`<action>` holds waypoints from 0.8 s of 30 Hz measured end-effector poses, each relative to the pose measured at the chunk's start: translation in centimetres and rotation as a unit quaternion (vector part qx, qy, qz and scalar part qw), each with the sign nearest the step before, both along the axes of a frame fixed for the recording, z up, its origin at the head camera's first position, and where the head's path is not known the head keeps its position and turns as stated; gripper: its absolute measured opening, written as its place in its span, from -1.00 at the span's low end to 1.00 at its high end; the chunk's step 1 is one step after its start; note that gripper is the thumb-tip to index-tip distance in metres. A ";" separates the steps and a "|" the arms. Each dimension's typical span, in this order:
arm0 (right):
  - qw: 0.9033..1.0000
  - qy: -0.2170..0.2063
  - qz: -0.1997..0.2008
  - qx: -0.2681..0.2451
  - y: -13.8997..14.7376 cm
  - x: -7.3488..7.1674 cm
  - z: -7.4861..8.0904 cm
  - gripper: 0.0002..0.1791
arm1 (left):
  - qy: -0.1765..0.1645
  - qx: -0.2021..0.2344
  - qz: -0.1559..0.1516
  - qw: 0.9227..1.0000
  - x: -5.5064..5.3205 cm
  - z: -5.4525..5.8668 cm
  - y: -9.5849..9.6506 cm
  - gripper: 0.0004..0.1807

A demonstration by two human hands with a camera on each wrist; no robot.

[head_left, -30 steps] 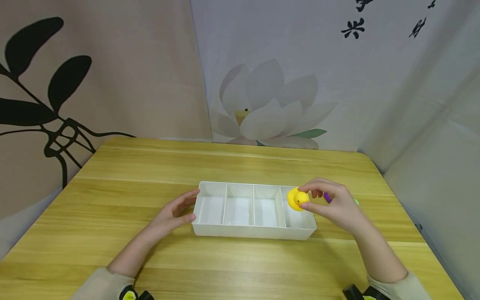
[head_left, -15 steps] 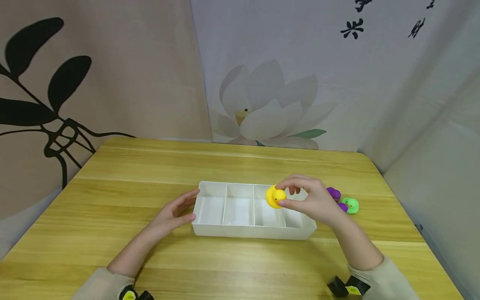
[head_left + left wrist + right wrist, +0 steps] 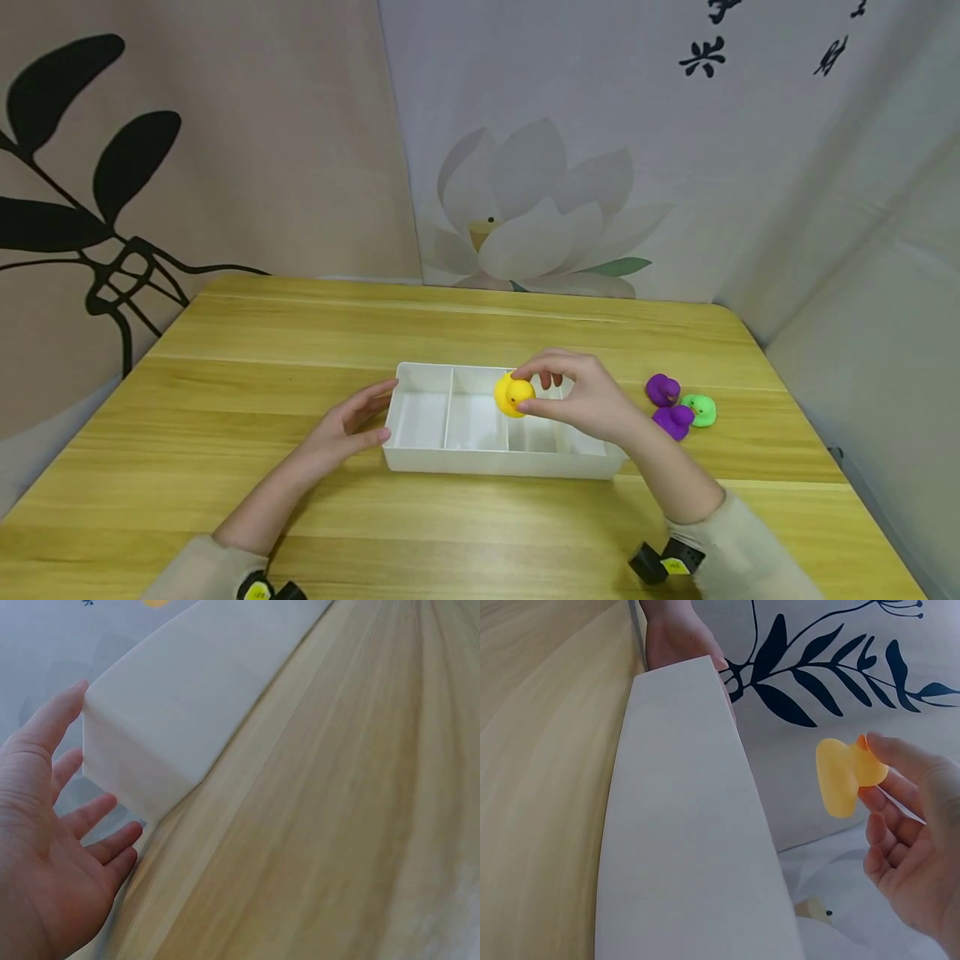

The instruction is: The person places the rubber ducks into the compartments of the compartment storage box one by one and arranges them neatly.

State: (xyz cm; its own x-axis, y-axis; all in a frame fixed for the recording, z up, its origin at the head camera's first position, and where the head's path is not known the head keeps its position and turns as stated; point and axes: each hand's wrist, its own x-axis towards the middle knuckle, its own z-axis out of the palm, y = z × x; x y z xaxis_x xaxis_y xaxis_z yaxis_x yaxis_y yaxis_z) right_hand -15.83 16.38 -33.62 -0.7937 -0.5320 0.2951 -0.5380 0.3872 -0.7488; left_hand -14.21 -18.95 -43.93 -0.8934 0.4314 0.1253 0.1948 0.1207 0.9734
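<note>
My right hand [image 3: 585,398] pinches a yellow rubber duck [image 3: 510,397] between thumb and fingers. In the right wrist view the duck [image 3: 840,776] hangs above the level of the box's top edge. Below it stands a long white divided box [image 3: 495,463], with compartments in a row. The duck overlaps the divider between the second and third compartments from the left in the head view. At the box's left end my left hand [image 3: 351,423] rests its thumb and fingertips against the corners, fingers spread, as the left wrist view also shows with the white wall [image 3: 172,690].
Right of the box, two purple ducks [image 3: 663,390] and a green duck [image 3: 701,411] sit close together on the wooden table [image 3: 375,533]. A printed cloth backdrop [image 3: 555,83] hangs behind the table's far edge.
My right hand has carried the yellow duck leftward, from over the rightmost compartment to near the box's middle, uncovering the purple and green ducks. My left hand and the box have stayed put.
</note>
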 end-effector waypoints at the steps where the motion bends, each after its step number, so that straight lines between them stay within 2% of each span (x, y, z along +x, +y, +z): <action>1: 1.000 0.000 0.002 0.000 -0.2 -0.1 0.0 -0.70 | -0.001 0.001 0.000 1.000 0.0 0.0 0.0 -0.31; 15: 1.000 -0.005 0.020 0.006 -3.5 -1.5 -0.5 -0.70 | 0.000 0.009 -0.006 1.000 0.0 0.0 0.0 -0.31; 24: 0.999 -0.012 0.048 -0.008 -5.7 -2.0 -1.0 -0.70 | -0.002 0.005 -0.003 1.000 0.0 -0.1 0.0 -0.31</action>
